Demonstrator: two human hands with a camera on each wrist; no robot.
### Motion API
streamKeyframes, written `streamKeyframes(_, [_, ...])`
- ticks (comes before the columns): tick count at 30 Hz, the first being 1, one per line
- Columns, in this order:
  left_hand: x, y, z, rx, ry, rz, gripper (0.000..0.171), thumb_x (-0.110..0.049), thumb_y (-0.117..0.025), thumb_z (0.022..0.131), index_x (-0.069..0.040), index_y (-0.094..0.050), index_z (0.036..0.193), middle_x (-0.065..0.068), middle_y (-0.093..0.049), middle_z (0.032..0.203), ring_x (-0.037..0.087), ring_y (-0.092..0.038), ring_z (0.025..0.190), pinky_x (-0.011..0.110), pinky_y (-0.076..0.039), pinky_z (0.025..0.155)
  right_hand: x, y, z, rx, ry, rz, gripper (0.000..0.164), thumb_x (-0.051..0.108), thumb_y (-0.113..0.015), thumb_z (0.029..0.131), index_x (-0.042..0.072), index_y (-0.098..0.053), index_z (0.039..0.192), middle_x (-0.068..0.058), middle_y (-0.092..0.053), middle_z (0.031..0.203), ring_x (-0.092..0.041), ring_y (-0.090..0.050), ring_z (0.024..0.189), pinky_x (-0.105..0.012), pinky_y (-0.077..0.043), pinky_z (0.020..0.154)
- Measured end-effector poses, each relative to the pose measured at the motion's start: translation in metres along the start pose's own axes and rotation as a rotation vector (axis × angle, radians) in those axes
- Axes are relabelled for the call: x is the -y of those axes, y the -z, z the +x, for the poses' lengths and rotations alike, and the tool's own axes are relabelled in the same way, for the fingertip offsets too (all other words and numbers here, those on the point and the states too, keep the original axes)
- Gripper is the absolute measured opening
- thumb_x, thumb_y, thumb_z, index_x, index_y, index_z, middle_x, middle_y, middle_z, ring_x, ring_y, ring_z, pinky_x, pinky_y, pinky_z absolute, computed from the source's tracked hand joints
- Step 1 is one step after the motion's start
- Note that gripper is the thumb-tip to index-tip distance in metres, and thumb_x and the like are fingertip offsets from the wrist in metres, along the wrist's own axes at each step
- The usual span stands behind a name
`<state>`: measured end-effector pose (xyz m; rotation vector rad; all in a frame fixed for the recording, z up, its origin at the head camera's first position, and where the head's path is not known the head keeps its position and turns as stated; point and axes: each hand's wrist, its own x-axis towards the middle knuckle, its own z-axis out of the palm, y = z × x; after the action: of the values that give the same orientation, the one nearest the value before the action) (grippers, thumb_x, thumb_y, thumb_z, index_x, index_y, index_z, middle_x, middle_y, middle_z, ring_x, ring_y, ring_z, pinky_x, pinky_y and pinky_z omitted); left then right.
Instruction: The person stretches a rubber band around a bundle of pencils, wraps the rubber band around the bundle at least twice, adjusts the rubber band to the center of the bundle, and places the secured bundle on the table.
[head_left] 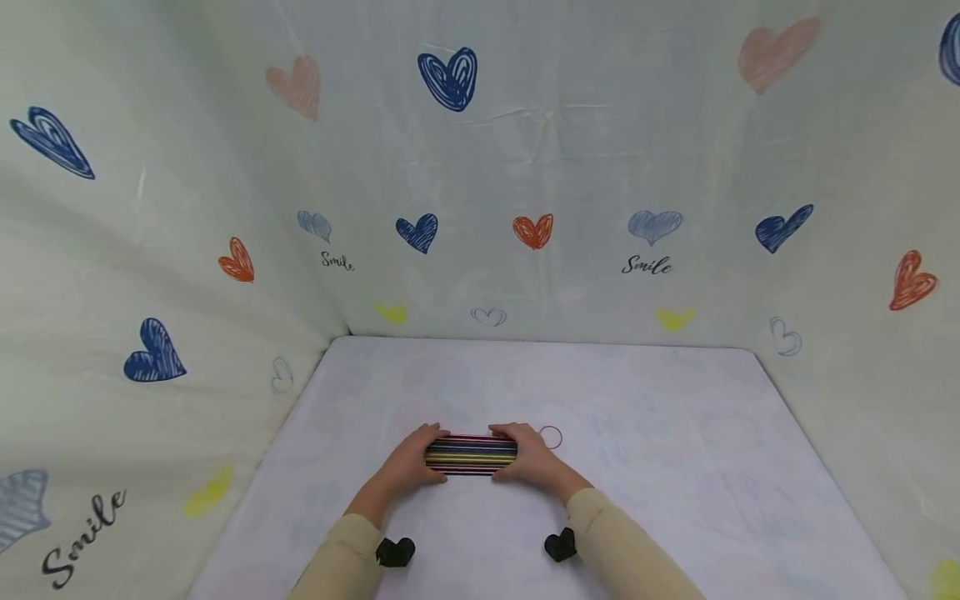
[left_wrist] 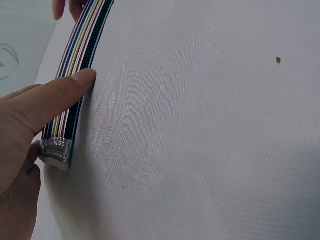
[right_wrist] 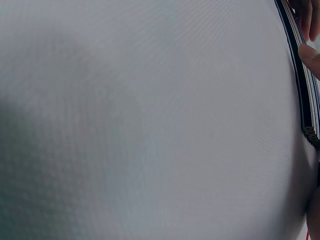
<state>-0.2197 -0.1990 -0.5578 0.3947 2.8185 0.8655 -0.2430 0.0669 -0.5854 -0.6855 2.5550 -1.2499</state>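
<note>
A flat, striped bundle (head_left: 471,455) lies crosswise in front of me, its red, blue, yellow, white and black stripes running lengthwise. My left hand (head_left: 411,457) grips its left end, thumb on the near side and fingers on the far side. The right hand (head_left: 531,455) holds the opposite end in the same way. In the left wrist view, the left thumb (left_wrist: 80,82) presses across the stripes, and a silvery patterned end (left_wrist: 56,149) shows below it. Only part of the bundle (right_wrist: 303,97) appears at the right wrist view's edge. I cannot tell what its pieces are.
A thin red loop (head_left: 551,437) lies on the white tabletop (head_left: 637,500), just right of the right hand. Behind and beside the table hangs a pale curtain (head_left: 592,175) printed with hearts. Near the sleeves are two black heart shapes (head_left: 395,552). A tiny brown speck (left_wrist: 278,60) sits on the table.
</note>
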Motion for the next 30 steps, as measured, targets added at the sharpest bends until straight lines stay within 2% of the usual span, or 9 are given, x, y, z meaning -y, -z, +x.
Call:
streamKeyframes(5, [-0.002, -0.001, 0.001, -0.004, 0.013, 0.021, 0.068, -0.010, -0.089, 0.069, -0.006, -0.058, 0.130, 0.019, -0.049, 0.141, 0.039, -0.040, 0.132, 0.052, -0.032, 0.107, 0.000, -0.003, 0.002, 0.008, 0.041, -0.103, 0.078, 0.033, -0.086, 0.071, 0.013, -0.053, 0.138, 0.001, -0.057, 0.125, -0.022, -0.044, 0.117, -0.047, -0.032, 0.098])
streamKeyframes(11, [-0.004, 0.000, 0.008, 0.005, -0.028, 0.082, 0.069, -0.010, -0.090, 0.067, -0.004, -0.058, 0.128, 0.016, -0.056, 0.129, 0.034, -0.051, 0.121, 0.048, -0.038, 0.103, 0.003, -0.002, 0.005, 0.012, 0.047, -0.219, 0.076, 0.033, -0.088, 0.069, 0.008, -0.057, 0.134, 0.001, -0.058, 0.115, -0.019, -0.045, 0.110, -0.042, -0.036, 0.095])
streamKeyframes(15, [-0.007, 0.001, 0.011, 0.024, -0.044, 0.118, 0.072, -0.011, -0.091, 0.066, -0.002, -0.057, 0.129, 0.013, -0.058, 0.124, 0.032, -0.053, 0.116, 0.047, -0.039, 0.102, 0.006, 0.000, 0.006, 0.036, 0.026, -0.207, 0.065, 0.030, -0.088, 0.070, 0.009, -0.063, 0.126, 0.005, -0.058, 0.107, -0.016, -0.046, 0.104, -0.038, -0.039, 0.092])
streamKeyframes(22, [-0.012, 0.003, 0.011, 0.059, -0.075, 0.195, 0.052, -0.011, -0.090, 0.068, -0.005, -0.065, 0.114, 0.004, -0.059, 0.104, 0.027, -0.055, 0.102, 0.045, -0.043, 0.095, 0.008, 0.000, 0.008, 0.083, -0.002, -0.158, 0.046, 0.023, -0.088, 0.071, 0.012, -0.071, 0.113, 0.010, -0.060, 0.098, -0.012, -0.049, 0.095, -0.032, -0.042, 0.083])
streamKeyframes(26, [-0.015, 0.003, 0.014, 0.096, -0.049, 0.221, 0.045, -0.012, -0.090, 0.068, -0.008, -0.067, 0.108, -0.001, -0.059, 0.095, 0.020, -0.056, 0.093, 0.042, -0.045, 0.089, 0.010, 0.001, 0.008, 0.097, -0.025, -0.136, 0.039, 0.021, -0.088, 0.071, 0.015, -0.073, 0.106, 0.012, -0.059, 0.092, -0.012, -0.049, 0.091, -0.032, -0.042, 0.081])
streamKeyframes(30, [-0.018, 0.006, 0.016, 0.142, -0.013, 0.199, 0.037, -0.010, -0.088, 0.070, -0.010, -0.068, 0.101, -0.005, -0.058, 0.087, 0.016, -0.054, 0.084, 0.040, -0.047, 0.084, 0.012, 0.002, 0.009, 0.107, -0.043, -0.144, 0.034, 0.021, -0.087, 0.071, 0.017, -0.072, 0.101, 0.013, -0.056, 0.087, -0.011, -0.048, 0.088, -0.032, -0.041, 0.079])
